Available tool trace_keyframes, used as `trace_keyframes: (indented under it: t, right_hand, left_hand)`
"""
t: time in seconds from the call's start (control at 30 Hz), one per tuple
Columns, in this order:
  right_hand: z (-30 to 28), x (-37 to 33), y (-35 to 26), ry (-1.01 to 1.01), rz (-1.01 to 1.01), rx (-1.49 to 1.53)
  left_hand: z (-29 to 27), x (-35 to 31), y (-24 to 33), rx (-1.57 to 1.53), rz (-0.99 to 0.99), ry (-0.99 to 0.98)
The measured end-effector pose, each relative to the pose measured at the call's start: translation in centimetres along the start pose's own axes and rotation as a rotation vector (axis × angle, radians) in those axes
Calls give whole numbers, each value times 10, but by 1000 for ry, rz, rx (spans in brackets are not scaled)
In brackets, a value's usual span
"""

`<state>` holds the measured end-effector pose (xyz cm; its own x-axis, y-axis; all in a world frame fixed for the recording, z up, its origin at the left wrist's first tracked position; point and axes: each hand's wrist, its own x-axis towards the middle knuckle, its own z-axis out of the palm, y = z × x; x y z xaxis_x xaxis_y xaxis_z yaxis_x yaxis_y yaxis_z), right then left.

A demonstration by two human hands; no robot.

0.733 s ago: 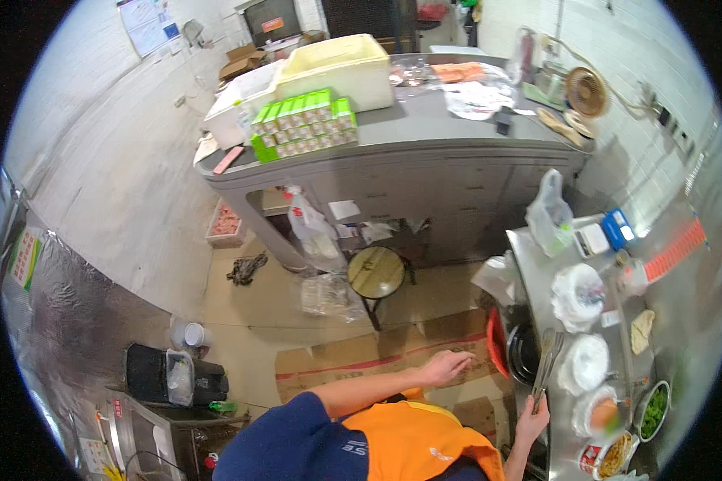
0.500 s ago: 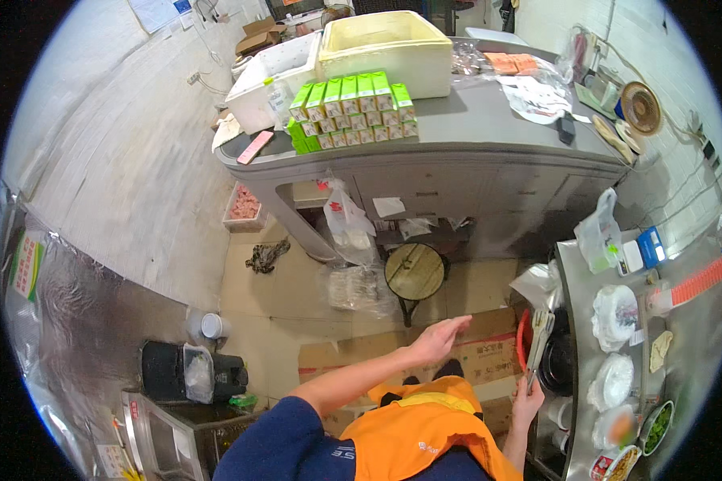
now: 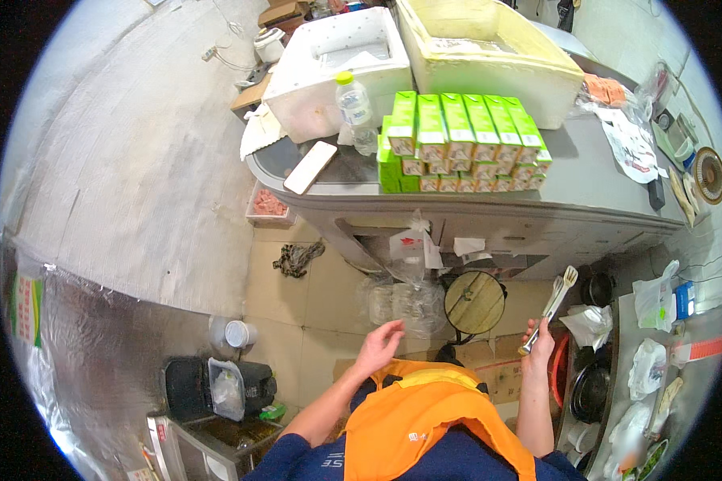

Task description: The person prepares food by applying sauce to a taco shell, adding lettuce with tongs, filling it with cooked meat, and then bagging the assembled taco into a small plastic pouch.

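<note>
Metal serving tongs point up and away from my right hand, whose fingers are wrapped round them. My left hand is held in the air in front of my orange apron, its fingers loosely apart and slightly bent, with nothing in it. Ahead, a grey counter carries stacked green and white cartons, a clear bottle with a yellow cap and a pale phone. Neither hand touches these.
Two foam boxes stand behind the cartons. A round stool and plastic-wrapped stuff are on the floor. To the right, a shelf holds dark pans, a red basin and bagged bowls. A black bin sits left.
I have moved closer to the counter, and the view has swung left. My right hand has lifted the tongs up and forward. The left hand's fingers, stretched before, now bend a little.
</note>
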<state>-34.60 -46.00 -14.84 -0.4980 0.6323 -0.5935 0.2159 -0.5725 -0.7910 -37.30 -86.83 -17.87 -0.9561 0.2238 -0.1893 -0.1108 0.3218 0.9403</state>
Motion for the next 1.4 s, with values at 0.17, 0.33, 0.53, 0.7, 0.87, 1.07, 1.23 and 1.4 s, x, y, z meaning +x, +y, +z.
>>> trace_keyframes:
  t: [0.17,0.33,0.53,0.7,0.87,1.07,1.23,1.4]
  right_hand:
    - [88,-24,41,14,-109,26]
    - [162,-114,111,251,-207,138]
    - [217,-246,179,438,-150,176]
    - [232,-315,211,558,-274,211]
    - [237,-367,253,593,-281,203]
    - [235,-415,306,634,-310,191]
    - [249,-448,334,672,-252,196]
    - [259,-457,344,710,-281,226]
  left_hand:
    - [-108,51,-3,-75,-44,-150]
    - [-248,136,52,-49,773,-60]
    - [-391,309,121,78,892,-451]
    - [-389,374,134,106,882,-609]
    - [-387,394,136,146,886,-552]
    - [-399,379,125,-9,848,-677]
    - [-395,391,130,140,954,-630]
    - [-387,415,125,160,935,-649]
